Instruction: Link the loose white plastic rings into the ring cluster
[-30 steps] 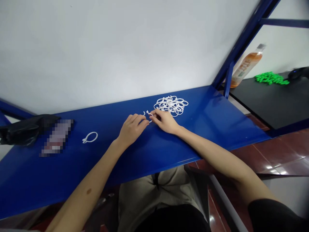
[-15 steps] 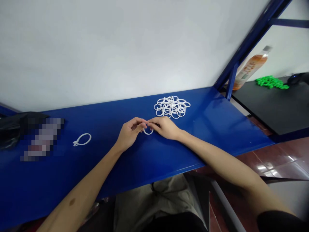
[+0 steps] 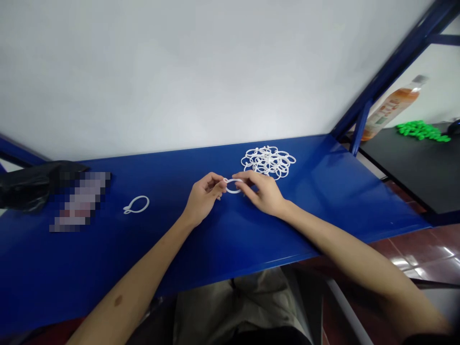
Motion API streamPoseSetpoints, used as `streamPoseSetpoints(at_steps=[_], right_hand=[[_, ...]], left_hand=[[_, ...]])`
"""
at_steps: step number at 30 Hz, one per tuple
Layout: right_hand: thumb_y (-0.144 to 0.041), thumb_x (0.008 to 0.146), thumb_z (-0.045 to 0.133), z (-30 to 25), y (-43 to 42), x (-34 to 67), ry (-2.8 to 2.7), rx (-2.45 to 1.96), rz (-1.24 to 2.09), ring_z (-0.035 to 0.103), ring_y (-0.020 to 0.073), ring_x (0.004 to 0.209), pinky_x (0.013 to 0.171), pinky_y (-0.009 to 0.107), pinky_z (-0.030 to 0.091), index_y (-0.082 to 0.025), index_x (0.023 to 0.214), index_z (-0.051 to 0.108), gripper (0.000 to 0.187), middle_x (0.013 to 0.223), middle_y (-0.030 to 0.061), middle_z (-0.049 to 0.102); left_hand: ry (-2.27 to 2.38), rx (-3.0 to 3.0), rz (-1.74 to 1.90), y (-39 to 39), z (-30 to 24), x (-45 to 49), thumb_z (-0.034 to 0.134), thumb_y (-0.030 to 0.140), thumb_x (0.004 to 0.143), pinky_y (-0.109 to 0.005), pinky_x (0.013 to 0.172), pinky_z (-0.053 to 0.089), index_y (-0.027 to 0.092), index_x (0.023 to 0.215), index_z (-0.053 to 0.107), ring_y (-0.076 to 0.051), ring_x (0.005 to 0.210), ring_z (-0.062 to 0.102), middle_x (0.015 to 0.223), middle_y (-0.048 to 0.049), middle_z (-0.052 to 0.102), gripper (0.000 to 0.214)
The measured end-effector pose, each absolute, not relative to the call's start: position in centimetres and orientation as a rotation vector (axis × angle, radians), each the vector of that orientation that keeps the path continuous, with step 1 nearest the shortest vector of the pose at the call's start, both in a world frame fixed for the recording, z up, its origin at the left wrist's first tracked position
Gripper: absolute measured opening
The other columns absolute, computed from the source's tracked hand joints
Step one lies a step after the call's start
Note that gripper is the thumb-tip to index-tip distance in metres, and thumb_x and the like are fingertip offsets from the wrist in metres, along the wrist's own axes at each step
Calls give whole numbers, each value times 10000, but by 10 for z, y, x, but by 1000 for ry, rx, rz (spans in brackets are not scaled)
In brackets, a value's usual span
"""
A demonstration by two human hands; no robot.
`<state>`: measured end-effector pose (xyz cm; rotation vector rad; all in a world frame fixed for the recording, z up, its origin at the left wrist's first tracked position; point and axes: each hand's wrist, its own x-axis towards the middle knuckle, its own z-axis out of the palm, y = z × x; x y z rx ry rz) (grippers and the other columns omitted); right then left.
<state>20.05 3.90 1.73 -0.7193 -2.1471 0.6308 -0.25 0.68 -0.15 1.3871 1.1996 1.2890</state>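
Observation:
Between my two hands is a white plastic ring, held just above the blue table. My left hand pinches its left end, where a small loop shows at the fingertips. Thumb and fingers of my right hand grip the ring's right side and hide part of it. Behind my right hand lies a pile of similar white rings. A single white ring with a small loop at its end rests on the table to the left of my left hand.
A black plastic bag and a blurred-out flat item lie at the left. Blue frame posts rise at the right. Beyond them, a black surface carries a bottle of orange liquid and green pieces.
My right hand has shifted from the ring's top to its right side, and my hands are slightly further apart. More of the ring shows now. The camera view has turned a little left.

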Motion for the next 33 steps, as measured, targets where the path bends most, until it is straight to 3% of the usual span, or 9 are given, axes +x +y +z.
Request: streamPoseSetpoints(at_steps=[7, 13, 20, 25, 33], right_hand=[[-334, 984, 584, 17, 39, 199, -2156, -722, 918, 627, 113, 614, 621, 239, 489, -190, 946, 642, 160, 743, -1, 703], [-282, 969, 604, 15, 27, 189, -2297, -646, 1021, 605, 96, 584, 601, 216, 457, -189, 921, 662, 119, 687, -28, 672], [-407, 970, 586, 16, 45, 198, -1859, -911, 1059, 590, 100, 553, 560, 236, 465, -191, 996, 621, 220, 714, -12, 691], [-386, 967, 596, 15, 41, 196, -1971, -843, 1167, 584, 98, 555, 572, 238, 462, -193, 937, 625, 197, 687, -20, 675], [-321, 975, 602, 19, 35, 197, -2094, -718, 1125, 567, 93, 545, 562, 226, 436, -185, 892, 614, 160, 643, -38, 635]], left_hand=[[1226, 1425, 1289, 9, -4, -5, 761, 510, 803, -225, 550, 424, 198, 881, 630, -93, 569, 527, 668, 29, 600, 347], [1176, 1485, 1200, 10, 0, -8, 744, 554, 801, -232, 581, 433, 192, 875, 663, -106, 611, 557, 694, 13, 625, 378], [1194, 1524, 1163, 9, 6, -14, 749, 501, 812, -254, 630, 478, 215, 988, 691, -118, 672, 586, 811, -9, 662, 341], [1299, 1530, 1200, 7, 3, -11, 739, 441, 820, -241, 569, 435, 199, 791, 641, -110, 598, 548, 662, 21, 600, 263], [1353, 1584, 1197, 4, 5, -12, 721, 381, 802, -241, 554, 394, 203, 768, 674, -109, 577, 515, 676, 17, 637, 188]])
